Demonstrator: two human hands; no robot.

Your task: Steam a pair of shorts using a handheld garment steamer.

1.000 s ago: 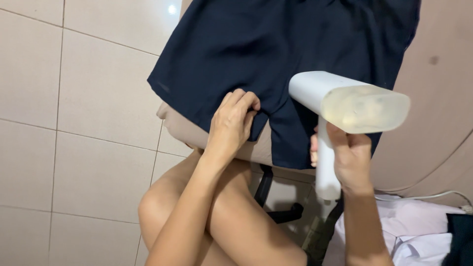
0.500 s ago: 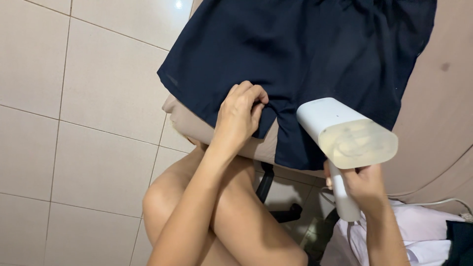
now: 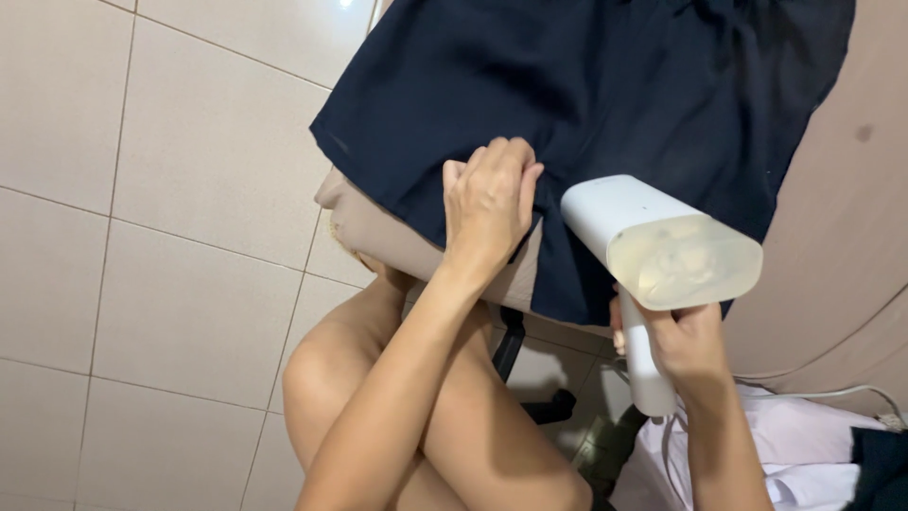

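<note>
A dark navy garment (image 3: 586, 85) lies spread over a beige padded surface (image 3: 388, 237), its split hem toward me. My left hand (image 3: 487, 203) pinches the fabric at the hem beside the slit. My right hand (image 3: 686, 345) grips the handle of a white handheld steamer (image 3: 653, 246). The steamer's head points at the cloth just right of my left hand, and its translucent water tank faces the camera.
Pale floor tiles (image 3: 161, 189) fill the left side. My bare knee (image 3: 326, 374) rises below the board, with a black chair base (image 3: 530, 402) beyond it. White clothing (image 3: 804, 445) and a white cord (image 3: 851, 390) lie at the lower right, beside a dark cloth (image 3: 880, 464).
My left hand slid up the hem and regripped the fabric higher. The steamer dipped, then came up a little and closer to my left hand.
</note>
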